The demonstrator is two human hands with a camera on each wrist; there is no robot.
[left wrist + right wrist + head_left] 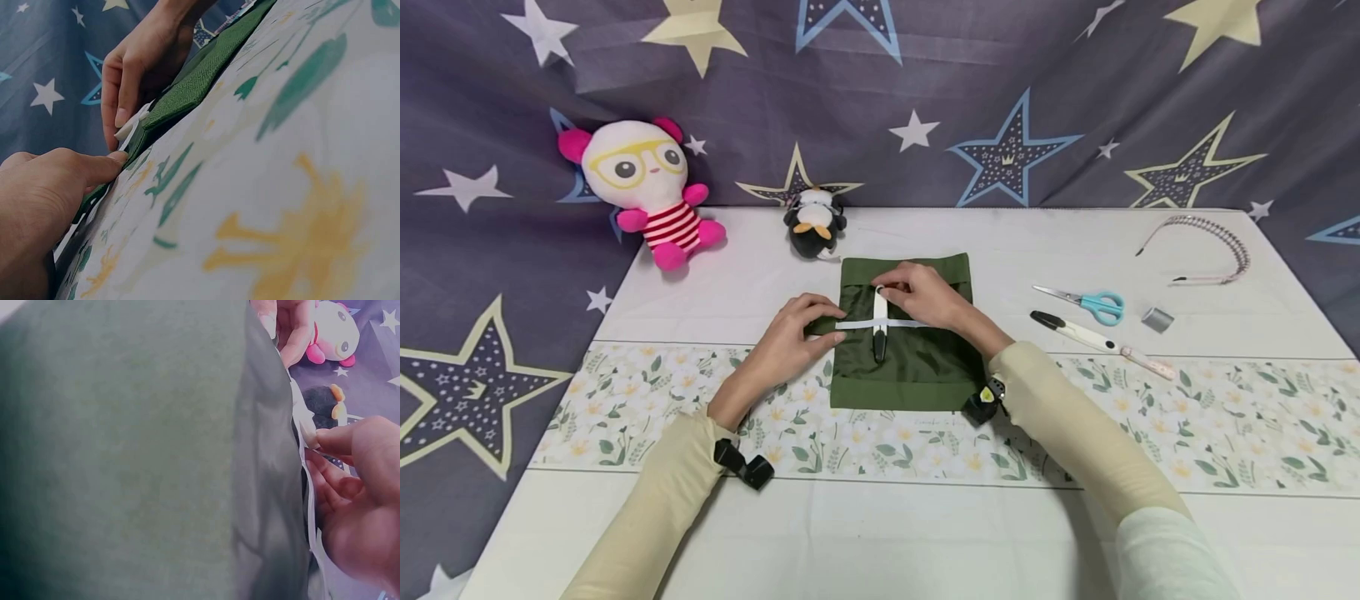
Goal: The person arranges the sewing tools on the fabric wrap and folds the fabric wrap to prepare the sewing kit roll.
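Here, the right hand (927,296) pinches the pen (880,335) on the cloth (917,362).
Likely light and stiff, it suits an end grip; the left hand (793,332), loosely spread, touches the cloth's edge.

Left hand (793,333): thumb (826,342) spread from fingers (814,310); right hand (925,296) pinching; arms (658,492) stretched forward.

Beyond the fingers (820,304) hangs a dark purple-grey cloth (970,83), printed with white, yellow and blue-edged stars (913,131), which also drops past the left side of a white bench (880,533); that bench spreads under and around the fingers, with a floral band (850,450) running just in front of them, while fairly even light leaves soft shadows (1084,533) nearer still, to their right
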